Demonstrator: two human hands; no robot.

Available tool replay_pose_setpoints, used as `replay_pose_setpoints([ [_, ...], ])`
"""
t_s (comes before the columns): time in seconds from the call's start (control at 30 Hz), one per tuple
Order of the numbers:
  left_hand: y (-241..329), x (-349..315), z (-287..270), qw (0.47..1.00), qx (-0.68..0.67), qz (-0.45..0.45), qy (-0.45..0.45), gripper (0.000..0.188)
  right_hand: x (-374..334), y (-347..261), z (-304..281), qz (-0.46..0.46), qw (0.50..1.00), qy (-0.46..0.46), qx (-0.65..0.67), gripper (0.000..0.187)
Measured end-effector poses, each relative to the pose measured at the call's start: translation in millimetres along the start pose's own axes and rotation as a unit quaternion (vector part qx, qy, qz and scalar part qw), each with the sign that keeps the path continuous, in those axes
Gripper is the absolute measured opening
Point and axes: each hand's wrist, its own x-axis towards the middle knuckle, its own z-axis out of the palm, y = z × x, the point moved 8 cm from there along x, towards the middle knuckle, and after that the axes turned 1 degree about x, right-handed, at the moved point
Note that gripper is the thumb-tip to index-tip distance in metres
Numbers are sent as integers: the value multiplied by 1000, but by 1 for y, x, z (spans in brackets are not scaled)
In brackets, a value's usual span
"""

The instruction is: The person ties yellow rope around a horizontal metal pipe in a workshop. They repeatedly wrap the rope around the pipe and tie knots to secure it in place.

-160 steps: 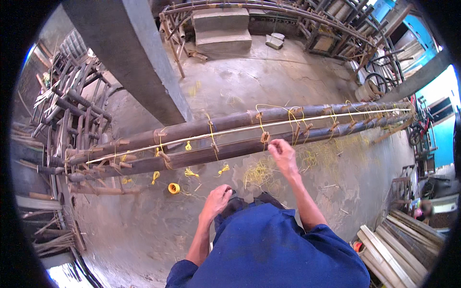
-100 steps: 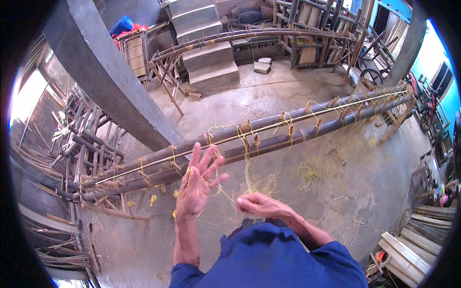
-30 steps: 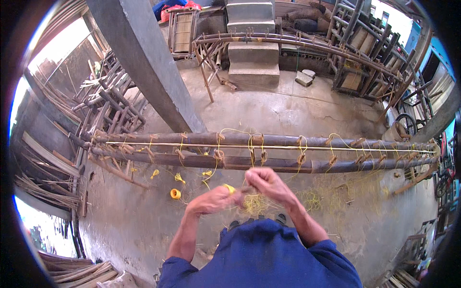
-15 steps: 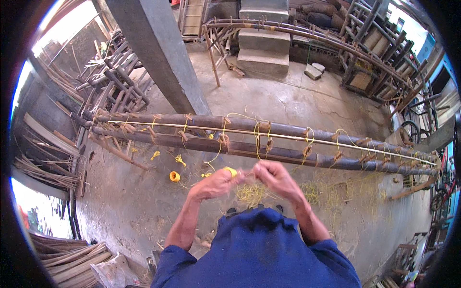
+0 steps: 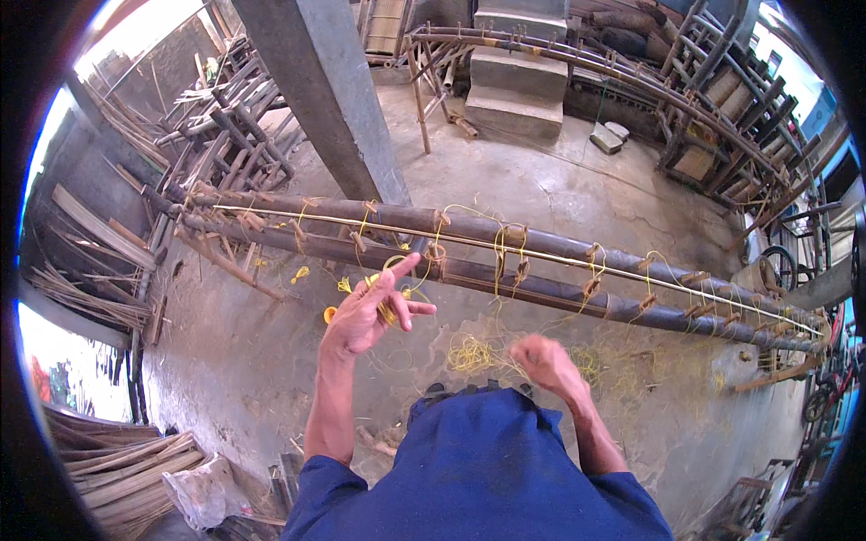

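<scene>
My left hand [image 5: 365, 316] is raised on the near side of a long bamboo frame. Some fingers stretch out toward the frame while a small coil of yellow cord [image 5: 389, 312] sits in its grip. Farther right and lower, my right hand [image 5: 547, 362] is closed into a fist, slightly blurred; what it holds, if anything, cannot be made out. The frame has a far dark bamboo pole [image 5: 559, 242] and a near bamboo pole [image 5: 541, 293], with a thin pale strip [image 5: 631, 275] running between them. Wooden pegs and loops of yellow cord hang along both poles.
Tangled yellow cord [image 5: 472, 353] lies on the concrete floor between my hands. A yellow-orange roll [image 5: 330, 314] is partly behind my left hand. A concrete pillar [image 5: 329, 99] rises behind the frame, near concrete steps [image 5: 514, 90]. Split bamboo [image 5: 135, 478] is stacked at lower left.
My hands have separated from where they nearly met. The left has moved left and up, its fingers spreading; the right has moved right and down. The view has shifted slightly.
</scene>
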Motion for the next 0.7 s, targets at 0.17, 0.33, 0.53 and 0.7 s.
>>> replay_pose_setpoints([
  [0.17,-29,3,37,984,54,-149,-76,56,14,-119,-89,-254,921,275,110,23],
  [0.33,-31,7,60,978,29,-120,-170,56,68,-125,-44,-342,920,126,142,18],
  [0.53,1,14,14,977,-193,89,11,57,43,-87,18,-200,974,41,103,19],
  [0.7,-24,16,19,980,190,58,18,58,24,-114,0,-195,981,-6,21,17],
])
